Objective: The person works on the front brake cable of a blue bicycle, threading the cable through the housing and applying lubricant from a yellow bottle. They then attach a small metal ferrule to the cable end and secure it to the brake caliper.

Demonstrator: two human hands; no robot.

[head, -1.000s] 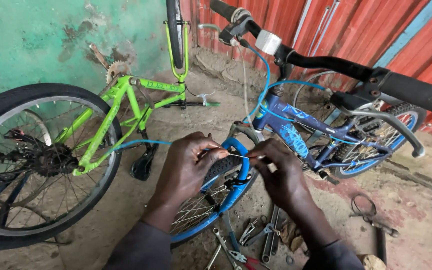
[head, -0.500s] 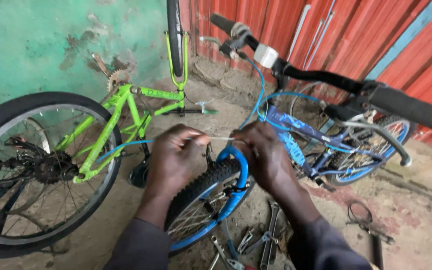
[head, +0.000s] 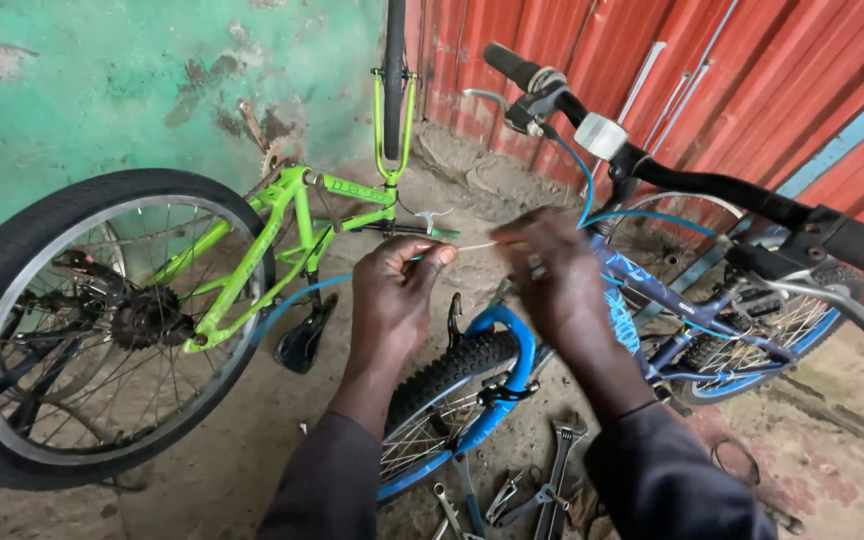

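Observation:
A blue bicycle (head: 652,300) stands in front of me, its front wheel (head: 452,390) with a knobby black tyre and blue fork just below my hands. My left hand (head: 397,290) pinches the end of a thin pale cable (head: 477,244) between thumb and fingers. My right hand (head: 552,270) grips the same cable farther right, above the fork. A blue cable housing (head: 582,185) runs up to the black handlebar (head: 672,175).
An upside-down green bicycle (head: 262,240) with a large rear wheel (head: 82,320) lies at the left against a green wall. Wrenches and pliers (head: 532,490) lie on the dirt floor by my arms. A red corrugated wall (head: 752,80) stands behind the blue bicycle.
Both hands have risen from the front tyre and fork and drawn the thin cable out taut between them. My view has shifted, so the green bicycle sits more to the right.

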